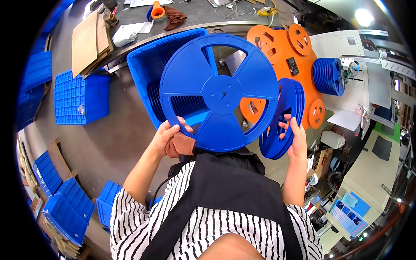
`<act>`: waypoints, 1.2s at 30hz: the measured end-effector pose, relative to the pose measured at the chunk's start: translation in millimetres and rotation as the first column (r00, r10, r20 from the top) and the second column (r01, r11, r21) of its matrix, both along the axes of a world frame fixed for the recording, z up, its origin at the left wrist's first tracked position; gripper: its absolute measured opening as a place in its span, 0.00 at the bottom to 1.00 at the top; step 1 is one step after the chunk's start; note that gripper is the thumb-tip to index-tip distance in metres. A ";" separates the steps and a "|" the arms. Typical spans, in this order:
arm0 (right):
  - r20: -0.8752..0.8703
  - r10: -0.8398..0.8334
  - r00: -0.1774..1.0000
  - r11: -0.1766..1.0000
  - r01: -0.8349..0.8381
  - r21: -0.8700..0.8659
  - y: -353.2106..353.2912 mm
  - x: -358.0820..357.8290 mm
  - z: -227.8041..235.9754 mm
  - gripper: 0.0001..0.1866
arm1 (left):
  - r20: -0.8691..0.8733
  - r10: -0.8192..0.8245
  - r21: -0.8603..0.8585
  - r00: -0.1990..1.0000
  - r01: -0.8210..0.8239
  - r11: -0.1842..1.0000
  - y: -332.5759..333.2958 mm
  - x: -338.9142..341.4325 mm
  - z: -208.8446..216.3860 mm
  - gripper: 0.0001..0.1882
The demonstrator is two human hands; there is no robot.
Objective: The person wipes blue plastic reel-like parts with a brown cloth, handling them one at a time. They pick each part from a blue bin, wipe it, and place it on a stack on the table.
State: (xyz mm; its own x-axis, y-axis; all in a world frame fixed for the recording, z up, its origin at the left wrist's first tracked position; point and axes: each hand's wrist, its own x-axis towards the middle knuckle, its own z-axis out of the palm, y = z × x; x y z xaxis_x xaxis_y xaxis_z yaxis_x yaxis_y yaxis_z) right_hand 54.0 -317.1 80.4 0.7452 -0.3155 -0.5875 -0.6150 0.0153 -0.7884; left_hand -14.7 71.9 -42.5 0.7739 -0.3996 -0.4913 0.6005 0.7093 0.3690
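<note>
A large flat blue plastic reel (223, 93) with cut-out windows faces me in front of my body. My left hand (167, 135) grips its lower left rim, fingers through a window, and a brown cloth (181, 145) is bunched under that palm. At the right, my right hand (295, 138) holds several similar blue reels (272, 141) stacked together and tilted, partly behind the big reel. Beyond, a blue crate (139, 82) holds rows of reels standing on edge; the big reel hides part of it.
An orange round table (284, 65) with smaller orange discs stands ahead right. Beside it, blue reels (327, 77) sit on a machine's spindle. A grey workbench (203, 17) runs along the far side, with cardboard (89, 41) at its left end. Blue crates (82, 97) stand on the left floor.
</note>
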 end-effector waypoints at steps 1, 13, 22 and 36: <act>-0.020 0.000 1.000 0.999 0.001 0.041 -9.2 -1.2 -3.0 0.24 | -0.018 0.014 -0.019 1.000 -0.015 1.000 1.5 -2.0 -1.2 0.13; -0.025 -0.041 0.999 0.972 0.046 0.229 -0.5 2.9 -13.2 0.25 | -0.157 0.183 0.002 0.971 -0.185 0.983 18.5 -14.1 -28.7 0.15; -0.047 -0.078 0.996 0.961 0.088 0.263 4.7 -1.8 -14.3 0.23 | -0.078 0.455 0.805 0.887 -0.214 0.554 52.7 5.5 -121.0 0.06; 0.018 -0.133 0.991 0.913 0.115 0.392 3.7 -21.1 -21.9 0.27 | -0.120 0.259 0.951 0.958 0.036 0.307 45.4 104.4 -207.1 0.08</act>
State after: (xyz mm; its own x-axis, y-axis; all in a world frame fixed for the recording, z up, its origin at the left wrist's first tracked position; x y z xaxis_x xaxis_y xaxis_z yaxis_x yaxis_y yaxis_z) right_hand 32.9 -313.4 58.5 0.7426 -0.1595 -0.6504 -0.5536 0.4004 -0.7302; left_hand 89.7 117.3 -249.6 0.5878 0.5280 -0.6129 0.7059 0.0354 0.7075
